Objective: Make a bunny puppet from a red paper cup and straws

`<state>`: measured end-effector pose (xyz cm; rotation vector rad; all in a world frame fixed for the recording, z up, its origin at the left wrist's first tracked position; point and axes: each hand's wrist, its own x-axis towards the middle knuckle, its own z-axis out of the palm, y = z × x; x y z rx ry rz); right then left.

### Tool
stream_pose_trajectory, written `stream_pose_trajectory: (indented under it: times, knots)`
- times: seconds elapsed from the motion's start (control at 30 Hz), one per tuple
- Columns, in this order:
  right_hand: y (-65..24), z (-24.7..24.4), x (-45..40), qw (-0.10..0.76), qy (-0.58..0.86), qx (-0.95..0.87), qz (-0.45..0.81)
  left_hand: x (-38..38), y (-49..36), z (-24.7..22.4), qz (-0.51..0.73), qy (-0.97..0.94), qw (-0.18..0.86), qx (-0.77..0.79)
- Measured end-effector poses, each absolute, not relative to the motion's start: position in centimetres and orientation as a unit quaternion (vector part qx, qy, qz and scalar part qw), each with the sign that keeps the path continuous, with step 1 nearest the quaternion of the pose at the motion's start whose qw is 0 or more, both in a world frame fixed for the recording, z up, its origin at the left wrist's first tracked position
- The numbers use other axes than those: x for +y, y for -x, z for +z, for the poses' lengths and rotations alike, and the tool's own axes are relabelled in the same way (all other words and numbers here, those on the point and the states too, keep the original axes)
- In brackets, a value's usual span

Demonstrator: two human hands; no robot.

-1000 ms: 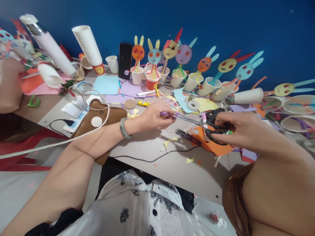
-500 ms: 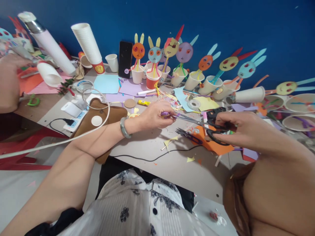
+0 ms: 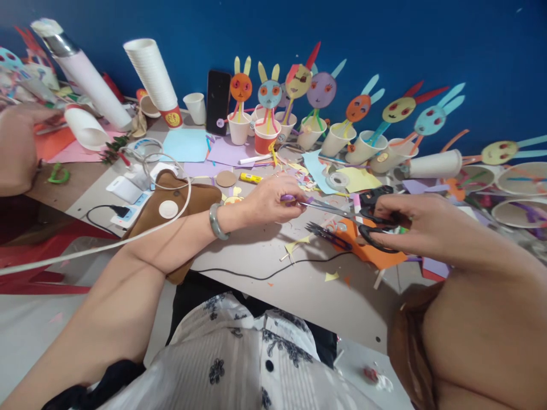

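Left hand [image 3: 277, 199], nearly closed, pinches purple paper [image 3: 288, 197]; right hand [image 3: 416, 221], curled through handles, grips scissors [image 3: 352, 216] just beside. Best turn paper slowly, fingertips [image 3: 298, 212] clear of blades [image 3: 329, 208].

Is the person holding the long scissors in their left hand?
No, the right hand grips the scissors by their black handles, while the left hand pinches a purple piece.
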<state>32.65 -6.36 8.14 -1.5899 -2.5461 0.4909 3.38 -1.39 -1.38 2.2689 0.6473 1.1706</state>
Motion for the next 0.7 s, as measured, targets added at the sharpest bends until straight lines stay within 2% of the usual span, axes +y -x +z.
stream_pose_trajectory:
  times: [0.7]
  knots:
    - [-32.40, 8.45, -6.89, -0.041, 0.547, -0.829, 0.111, -1.42, -3.36, -1.27, 0.412, -0.844, 0.243, 0.244]
